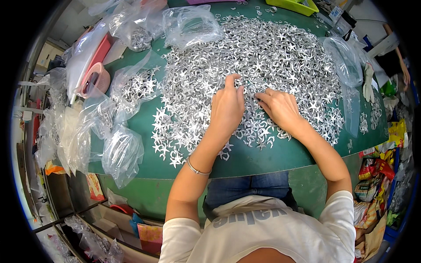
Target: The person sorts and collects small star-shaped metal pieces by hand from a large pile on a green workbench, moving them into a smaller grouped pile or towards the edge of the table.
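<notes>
A wide pile of small silvery metal pieces [280,52], many star-shaped and others curved or ring-like, covers the middle of the green table [258,162]. Over its near middle is my left hand [228,104], fingers curled and the index finger bent above the thumb. Just right of it, my right hand [280,107] has its thumb and fingertips drawn together low among the pieces. Whatever lies between the fingertips of either hand is too small to make out. Loose silver stars [162,116] spread along the pile's left side.
At left lie a clear bag of silver stars [138,87], a crumpled plastic bag [123,151] and a pink basket [98,79]. A yellow-green tray [294,5] sits at the far edge. To the right are a clear bag [344,61] and a whitish glove [368,83].
</notes>
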Tool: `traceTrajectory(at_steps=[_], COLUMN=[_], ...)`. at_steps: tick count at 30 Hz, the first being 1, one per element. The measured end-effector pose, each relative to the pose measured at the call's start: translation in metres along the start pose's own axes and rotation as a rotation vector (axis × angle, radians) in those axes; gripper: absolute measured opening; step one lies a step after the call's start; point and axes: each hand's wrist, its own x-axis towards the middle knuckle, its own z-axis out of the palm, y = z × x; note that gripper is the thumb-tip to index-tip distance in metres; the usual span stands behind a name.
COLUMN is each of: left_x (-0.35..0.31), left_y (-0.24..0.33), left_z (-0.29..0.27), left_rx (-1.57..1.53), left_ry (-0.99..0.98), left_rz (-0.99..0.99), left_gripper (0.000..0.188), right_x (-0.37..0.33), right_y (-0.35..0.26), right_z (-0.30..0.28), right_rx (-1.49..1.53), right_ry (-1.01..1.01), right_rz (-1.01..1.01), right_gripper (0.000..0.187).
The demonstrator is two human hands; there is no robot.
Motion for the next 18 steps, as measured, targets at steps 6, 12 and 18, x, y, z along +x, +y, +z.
traceTrajectory(at_steps=[6, 12, 18], left_x=[0.007, 0.011, 0.012], left_y=[-0.013, -0.005, -0.006], left_z=[0.001, -0.011, -0.009], left_rx=[-0.507, -0.938, -0.907], left_ry=[-0.158, -0.191, -0.201], left_rz=[-0.178, -0.422, -0.393], left_gripper=[0.033, 0.036, 0.037], right_x=[0.005, 0.008, 0.009], right_y=[0.006, 0.002, 0.003], right_z=[0.005, -0.009, -0.010], right_rx=[-0.075, 0.002, 0.056], right_ry=[-0.052, -0.137, -0.169], right_rz=[-0.101, -0.052, -0.024], right_gripper=[0.008, 0.014, 0.017])
